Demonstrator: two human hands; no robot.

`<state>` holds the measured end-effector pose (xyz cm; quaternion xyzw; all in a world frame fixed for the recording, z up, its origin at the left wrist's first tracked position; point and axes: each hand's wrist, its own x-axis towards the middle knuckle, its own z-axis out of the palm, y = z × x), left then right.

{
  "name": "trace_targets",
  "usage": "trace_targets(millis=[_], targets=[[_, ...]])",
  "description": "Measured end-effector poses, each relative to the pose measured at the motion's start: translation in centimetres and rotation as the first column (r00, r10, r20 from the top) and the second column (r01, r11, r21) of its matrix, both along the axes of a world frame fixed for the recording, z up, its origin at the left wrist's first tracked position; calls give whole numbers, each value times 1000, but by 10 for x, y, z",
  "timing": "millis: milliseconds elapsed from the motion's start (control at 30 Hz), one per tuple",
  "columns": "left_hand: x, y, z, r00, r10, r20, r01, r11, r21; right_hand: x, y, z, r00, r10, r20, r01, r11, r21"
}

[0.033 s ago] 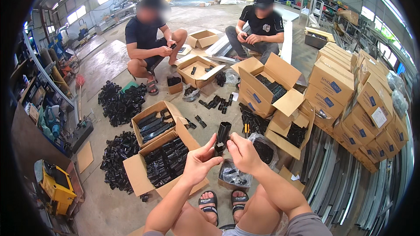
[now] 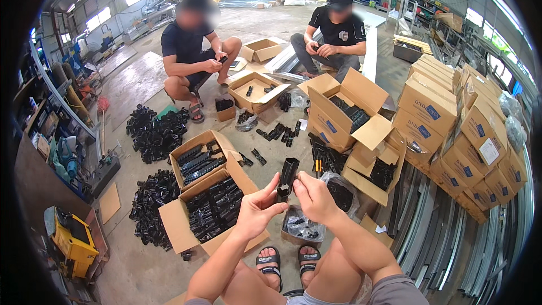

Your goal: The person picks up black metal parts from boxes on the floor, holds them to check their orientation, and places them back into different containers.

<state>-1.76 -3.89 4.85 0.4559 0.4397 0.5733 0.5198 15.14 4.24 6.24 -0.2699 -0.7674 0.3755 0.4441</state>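
1. I look down through the head view and find the black part (image 2: 287, 174) straight ahead, between the two hands, held in the air above the floor (image 2: 132, 274).
2. Its long axis runs close to upright, the top end leaning slightly to the right; the upper end is open, and a pale notch or gap shows lower down.
3. My left hand (image 2: 258, 208) is on its left side, gripping with forefinger and thumb spread along it, the thumb nearer the lower end.
4. My right hand (image 2: 314, 196) is on its right side, thumb and bent fingers closed against it at about mid-length. I cannot tell how firmly either hand presses, nor what the hidden fingertips do.
5. Neither hand is nearer: both touch the part, facing each other across its long axis, so that crosswise relation is what I judge matters most.
6. Below and left of the part, a cardboard box (image 2: 175, 227) holds many black pieces.
7. Beneath the right hand, a small box (image 2: 299, 240) carries clear plastic and dark pieces; a clear bag (image 2: 354, 205) of black bits lies just beyond that forearm.
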Motion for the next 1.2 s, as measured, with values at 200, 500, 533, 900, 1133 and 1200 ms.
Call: trace_targets(millis=[200, 500, 533, 900, 1133, 1200], targets=[[0, 1, -1, 1000, -1, 8, 1, 1000, 10, -2, 1, -2, 995, -59, 74, 66, 994, -92], [0, 2, -3, 1000, -14, -22, 15, 1000, 9, 0, 12, -23, 997, -76, -21, 76, 997, 7], [0, 1, -4, 999, -16, -47, 17, 1000, 21, 1, 12, -24, 997, -72, 12, 72, 997, 2], [0, 2, -2, 1000, -7, -2, 7, 1000, -4, -9, 3, -17, 986, -125, -109, 125, 992, -1], [1, 2, -4, 1000, -20, -21, 20, 1000, 2, -15, 0, -14, 983, -182, -32, 179, 981, -79], [0, -1, -5, 1000, -24, 5, 24, 1000, -7, -17, -2, -19, 975, -220, -14, 216, 966, -140]])
